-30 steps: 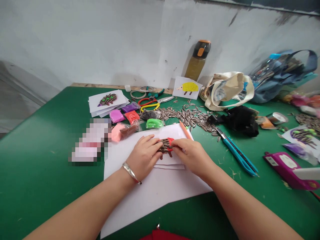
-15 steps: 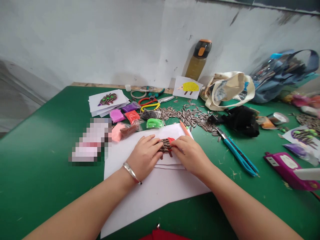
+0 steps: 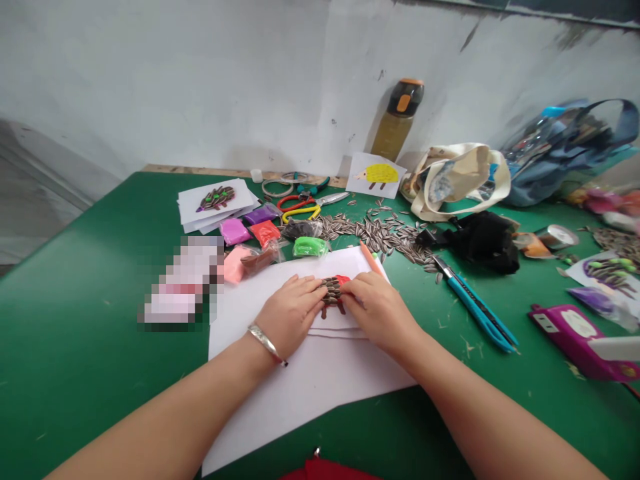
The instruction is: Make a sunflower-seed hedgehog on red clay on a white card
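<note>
On the white paper sheet (image 3: 300, 393) over the green counter (image 3: 75, 347), a seed-covered red clay hedgehog (image 3: 333, 293) sits between the left hand (image 3: 293, 317) and right hand (image 3: 380, 313), both partly curled, fingertips pressing its opposite sides.

- The left hand (image 3: 290, 317) and right hand (image 3: 380, 313) are covering the sides of the sunflower-seed figure (image 3: 331, 292), so its full outline is not showing.
- The right fingers (image 3: 356, 287) are hiding most of the red clay (image 3: 343, 279) – only a sliver is showing.
- A pixelated patch (image 3: 183, 280) is masking something pinkish on the green table (image 3: 75, 333); what it is cannot be told.
- The bottom edge is cutting off a red object (image 3: 330, 470).
- The right edge is cropping a white strip (image 3: 617, 348) and some small colourful items (image 3: 613, 203) – too blurred to name.
</note>
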Action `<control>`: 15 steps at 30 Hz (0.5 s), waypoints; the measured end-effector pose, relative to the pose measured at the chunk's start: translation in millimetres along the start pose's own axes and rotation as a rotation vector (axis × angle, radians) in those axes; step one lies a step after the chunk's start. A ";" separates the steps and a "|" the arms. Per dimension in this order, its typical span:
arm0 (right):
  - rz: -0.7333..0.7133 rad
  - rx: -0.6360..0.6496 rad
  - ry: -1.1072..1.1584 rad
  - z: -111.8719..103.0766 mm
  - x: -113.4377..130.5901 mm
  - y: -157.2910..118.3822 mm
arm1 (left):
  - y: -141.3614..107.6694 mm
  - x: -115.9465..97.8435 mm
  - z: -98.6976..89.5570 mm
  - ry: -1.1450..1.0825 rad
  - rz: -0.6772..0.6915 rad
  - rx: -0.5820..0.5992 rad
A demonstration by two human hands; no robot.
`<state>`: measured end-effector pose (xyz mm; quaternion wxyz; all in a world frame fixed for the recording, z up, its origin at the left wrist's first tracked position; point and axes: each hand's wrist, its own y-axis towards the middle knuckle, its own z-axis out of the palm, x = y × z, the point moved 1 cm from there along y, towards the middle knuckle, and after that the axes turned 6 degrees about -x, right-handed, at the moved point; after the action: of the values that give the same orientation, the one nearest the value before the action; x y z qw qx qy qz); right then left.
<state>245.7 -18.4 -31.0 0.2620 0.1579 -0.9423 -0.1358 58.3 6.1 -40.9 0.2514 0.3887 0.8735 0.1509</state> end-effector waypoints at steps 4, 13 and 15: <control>0.002 0.002 0.003 1.2 0.1 0.0 | -0.7 0.8 1.6 0.007 0.019 -0.030; -0.012 0.007 0.012 1.2 3.9 0.8 | -2.7 2.3 4.6 0.041 0.047 -0.081; -0.007 0.004 0.010 1.1 4.4 1.0 | -2.7 2.5 4.6 0.043 0.053 -0.091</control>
<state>241.3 -18.9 -29.5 0.2659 0.1625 -0.9406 -0.1343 57.8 6.6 -46.8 0.2457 0.3964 0.8604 0.2054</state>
